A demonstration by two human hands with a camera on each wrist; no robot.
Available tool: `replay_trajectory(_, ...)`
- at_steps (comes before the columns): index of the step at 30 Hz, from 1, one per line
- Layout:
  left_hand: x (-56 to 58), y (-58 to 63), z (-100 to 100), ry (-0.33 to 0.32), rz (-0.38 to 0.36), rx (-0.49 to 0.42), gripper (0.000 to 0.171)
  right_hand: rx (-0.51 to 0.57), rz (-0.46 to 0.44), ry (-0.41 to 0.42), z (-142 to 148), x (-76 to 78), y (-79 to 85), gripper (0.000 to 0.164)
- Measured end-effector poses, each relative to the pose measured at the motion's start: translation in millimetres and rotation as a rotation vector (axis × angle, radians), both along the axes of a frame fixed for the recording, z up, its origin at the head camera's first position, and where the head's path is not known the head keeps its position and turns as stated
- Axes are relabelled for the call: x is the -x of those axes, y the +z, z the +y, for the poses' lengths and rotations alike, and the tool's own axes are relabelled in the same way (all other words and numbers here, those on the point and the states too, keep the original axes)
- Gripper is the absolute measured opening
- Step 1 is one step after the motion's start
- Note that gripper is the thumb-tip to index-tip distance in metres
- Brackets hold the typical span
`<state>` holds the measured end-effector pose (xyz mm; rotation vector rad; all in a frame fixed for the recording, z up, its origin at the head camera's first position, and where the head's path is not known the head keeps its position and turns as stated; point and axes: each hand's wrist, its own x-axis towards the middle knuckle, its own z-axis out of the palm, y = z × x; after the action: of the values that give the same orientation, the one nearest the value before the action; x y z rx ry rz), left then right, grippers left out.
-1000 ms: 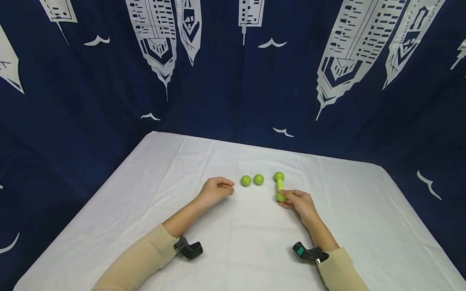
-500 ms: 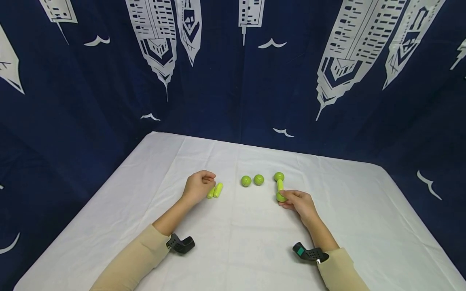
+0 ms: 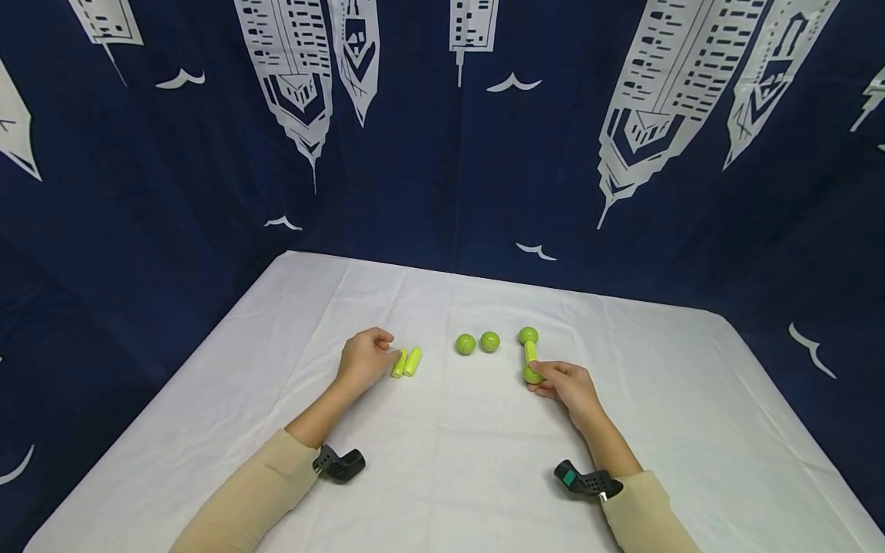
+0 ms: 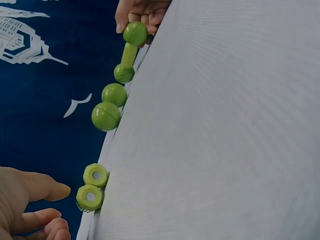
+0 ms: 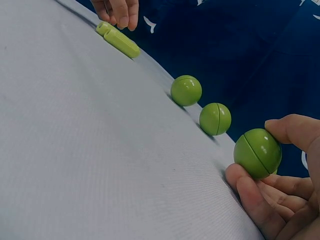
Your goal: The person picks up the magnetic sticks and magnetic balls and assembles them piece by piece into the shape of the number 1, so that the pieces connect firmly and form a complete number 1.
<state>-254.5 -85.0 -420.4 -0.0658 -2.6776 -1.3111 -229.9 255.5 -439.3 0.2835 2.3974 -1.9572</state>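
My right hand point(image 3: 568, 386) pinches a glossy green ball point(image 5: 257, 153) between thumb and fingers. That ball sits at the near end of a yellow-green rod point(image 3: 530, 351), and another green ball point(image 3: 528, 335) caps the far end, like a dumbbell. Two loose yellow-green rods point(image 3: 412, 362) lie side by side on the left; the left wrist view shows grey discs in the ends of these rods point(image 4: 90, 197). Beside them is my left hand point(image 3: 362, 362), fingers loosely bent and holding nothing, a fingertip close to the nearer rod. Two loose green balls point(image 3: 465, 344) rest between the hands.
A white cloth point(image 3: 477, 453) covers the table. Behind it hangs a dark blue curtain point(image 3: 415, 207) with white building prints. Each wrist wears a black camera mount, the left mount point(image 3: 339, 464) and the right mount point(image 3: 588, 481) both close over the cloth.
My left hand has drawn back to the left from near the loose balls, and the two rods it covered now show on the cloth. The right hand has kept its grip in place.
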Motion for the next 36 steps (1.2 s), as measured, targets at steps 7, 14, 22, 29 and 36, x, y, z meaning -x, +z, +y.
replay_trajectory(7,-1.6,-5.3,1.8,0.003,-0.018,0.045,0.024,0.006,0.012,0.010,0.7,-0.9,-1.2,0.046)
replay_trajectory(14,-4.0,-5.5,4.7,-0.020,-0.041,0.027,0.024,0.001,0.011,0.003,0.7,-1.2,-0.9,0.045)
replay_trajectory(22,-4.6,-8.0,6.9,-0.020,-0.057,0.051,0.025,-0.005,0.005,0.009,1.9,-0.9,-0.7,0.046)
replay_trajectory(29,-5.6,-8.5,5.8,-0.012,-0.062,0.086,0.025,0.005,0.005,0.007,1.9,0.5,-1.8,0.046)
replay_trajectory(36,-6.0,-6.5,5.9,-0.004,-0.053,0.103,0.022,0.006,0.011,0.009,2.6,0.6,-1.6,0.045)
